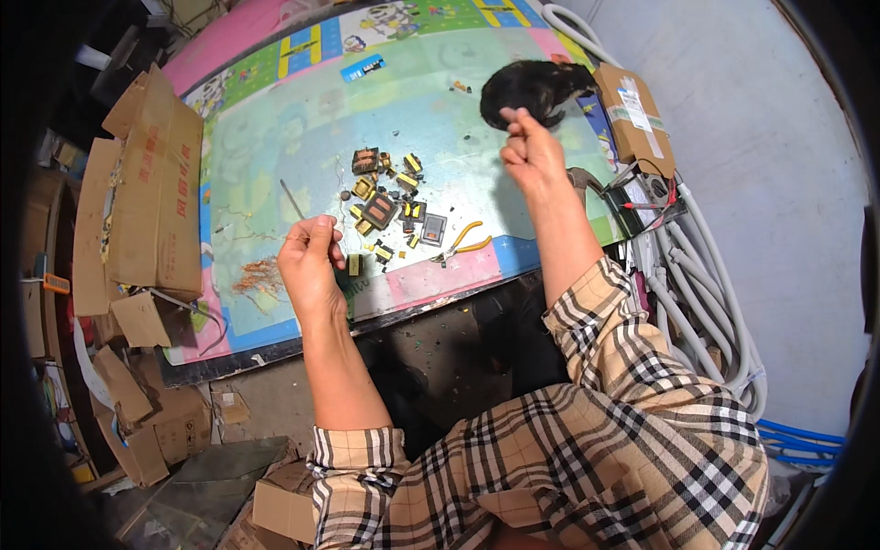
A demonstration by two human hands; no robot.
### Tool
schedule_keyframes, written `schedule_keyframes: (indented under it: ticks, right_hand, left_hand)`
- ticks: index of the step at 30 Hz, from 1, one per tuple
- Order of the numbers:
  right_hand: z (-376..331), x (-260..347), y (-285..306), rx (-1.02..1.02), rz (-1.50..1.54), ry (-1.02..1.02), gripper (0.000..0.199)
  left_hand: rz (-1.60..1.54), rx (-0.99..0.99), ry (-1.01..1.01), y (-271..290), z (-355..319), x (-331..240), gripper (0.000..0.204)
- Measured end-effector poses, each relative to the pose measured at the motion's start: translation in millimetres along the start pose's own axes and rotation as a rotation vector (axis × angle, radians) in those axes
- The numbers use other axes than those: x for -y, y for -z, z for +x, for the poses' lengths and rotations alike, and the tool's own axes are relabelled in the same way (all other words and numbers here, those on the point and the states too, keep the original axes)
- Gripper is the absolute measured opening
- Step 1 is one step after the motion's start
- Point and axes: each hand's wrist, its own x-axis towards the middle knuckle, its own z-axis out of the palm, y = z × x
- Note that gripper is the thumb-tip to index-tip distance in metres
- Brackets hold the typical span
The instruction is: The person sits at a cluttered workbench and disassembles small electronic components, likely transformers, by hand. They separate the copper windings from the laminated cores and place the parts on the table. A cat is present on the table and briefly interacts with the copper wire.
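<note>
My left hand [312, 261] is closed in a pinch over the table's near edge; what its fingers hold is hidden. A thin metal rod [291, 197] meets its fingertips, though I cannot tell whether it is gripped. Raised to the right, my right hand [533, 156] has its fingers curled and pressed together, with any small thing in them too fine to see. Between the hands lies a loose pile of small transformers with yellow tape [364, 189] and dark cores [379, 210]. Pliers with yellow handles [467, 239] rest beside a dark grey square part [434, 229].
A dark-furred cat [527, 90] lies just beyond my right hand. Cardboard boxes stand at the left [165, 183] and far right [634, 115]. Copper wire scraps [259, 275] lie on the patterned table cover [275, 119]. Grey hoses [697, 293] hang along the right side.
</note>
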Motion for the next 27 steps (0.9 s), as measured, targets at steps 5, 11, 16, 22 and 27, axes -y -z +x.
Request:
schedule_keyframes:
  ticks: [5, 11, 16, 22, 27]
  right_hand:
    - [-23.7, -36.3, -25.6, 0.228, -0.154, -0.101, 0.02]
    - [-63.2, -80.0, -60.4, 0.366, -0.354, -0.182, 0.022]
    - [-98.5, -110.7, -79.0, 0.432, -0.466, -0.159, 0.023]
    - [-120.9, -144.8, -94.6, 0.523, -0.495, -0.354, 0.027]
    - [-107.2, -171.4, -86.3, 0.373, -0.036, -0.628, 0.041]
  left_hand:
    - [0.031, 0.013, 0.009, 7.1, -0.7, 3.3, 0.014]
    - [-0.049, 0.067, 0.094, 44.7, 4.9, 7.1, 0.018]
    - [-0.188, 0.137, 0.205, 79.4, 5.2, 1.6, 0.018]
    - [-0.073, 0.11, 0.147, 94.8, 7.4, 4.4, 0.017]
    - [-0.041, 0.074, 0.114, 94.1, 8.1, 6.7, 0.016]
